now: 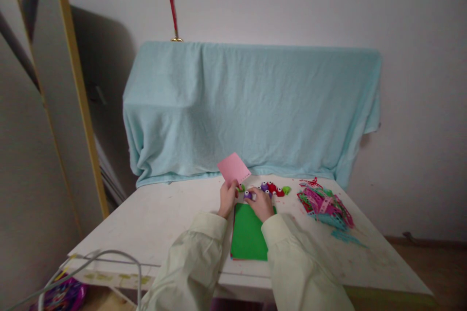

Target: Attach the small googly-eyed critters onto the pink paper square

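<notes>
My left hand [228, 198] pinches the lower corner of a square sheet of pink paper [233, 167], which tilts up and shows a row of small holes along its right edge. My right hand [261, 204] has its fingers closed around a small purple craft punch [247, 195] with a white eye-like button. A green punch [241, 188] sits just beside my left fingers. Behind my right hand stand several more punches, among them a red punch [280, 192] and a green punch [286, 190]. Below both hands lies a stack of coloured paper [249, 235], green sheet on top.
Punched paper strips [326, 205] in pink, green, red and blue lie heaped at the right of the white table [175, 223]. A light blue cloth [255, 107] drapes over something at the back. A mirror [62, 82] leans at left; a grey cable [109, 252] loops over the front-left edge.
</notes>
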Motion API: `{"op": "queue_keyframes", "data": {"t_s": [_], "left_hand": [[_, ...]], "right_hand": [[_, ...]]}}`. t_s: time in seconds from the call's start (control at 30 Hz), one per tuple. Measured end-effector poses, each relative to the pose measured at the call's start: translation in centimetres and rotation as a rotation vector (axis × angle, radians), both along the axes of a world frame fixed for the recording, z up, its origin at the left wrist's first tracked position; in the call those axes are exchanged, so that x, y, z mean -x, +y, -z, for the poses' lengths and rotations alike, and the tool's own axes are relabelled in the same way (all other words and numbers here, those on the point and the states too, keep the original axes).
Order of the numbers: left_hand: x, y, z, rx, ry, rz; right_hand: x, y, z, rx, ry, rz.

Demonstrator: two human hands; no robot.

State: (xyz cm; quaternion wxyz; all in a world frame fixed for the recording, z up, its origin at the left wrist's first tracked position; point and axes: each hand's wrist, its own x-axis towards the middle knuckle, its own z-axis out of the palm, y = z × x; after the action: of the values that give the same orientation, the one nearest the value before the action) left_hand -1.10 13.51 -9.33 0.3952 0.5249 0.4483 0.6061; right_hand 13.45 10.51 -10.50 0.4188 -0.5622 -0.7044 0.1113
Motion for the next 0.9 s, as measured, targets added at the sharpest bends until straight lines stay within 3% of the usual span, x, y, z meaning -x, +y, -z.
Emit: {"op": "queue_keyframes", "data": {"t_s": [0.23, 0.37, 0.47, 0.6, 0.7, 0.9], "left_hand": [[0.0, 0.2, 0.4, -0.016, -0.005, -0.008], [0.0, 0.3, 0.5, -0.014, -0.001, -0.001], [0.0, 0.3, 0.5, -0.006, -0.014, -0.003], [0.0, 0.2, 0.5, -0.004, -0.020, 0.001], [0.0, 0.2, 0.5, -0.012, -0.010, 0.001], [0.0, 0.2, 0.5, -0.003, -0.004, -0.018]], "right_hand": [[0.0, 0.1, 0.2, -0.021, 0.037, -0.028], [0.3, -0.5, -0.9, -0.144, 0.115, -0.028], [0.0, -1.1, -2.3, -0.297, 0.173, 0.098], [-1.2, -1.3, -3.4, -0.415, 0.167, 0.385], [-1.8, -0.8, -2.7, -0.398, 0.133, 0.486], [-1.9, 0.8, 0.4, -0.312, -0.001, 0.364]]}}
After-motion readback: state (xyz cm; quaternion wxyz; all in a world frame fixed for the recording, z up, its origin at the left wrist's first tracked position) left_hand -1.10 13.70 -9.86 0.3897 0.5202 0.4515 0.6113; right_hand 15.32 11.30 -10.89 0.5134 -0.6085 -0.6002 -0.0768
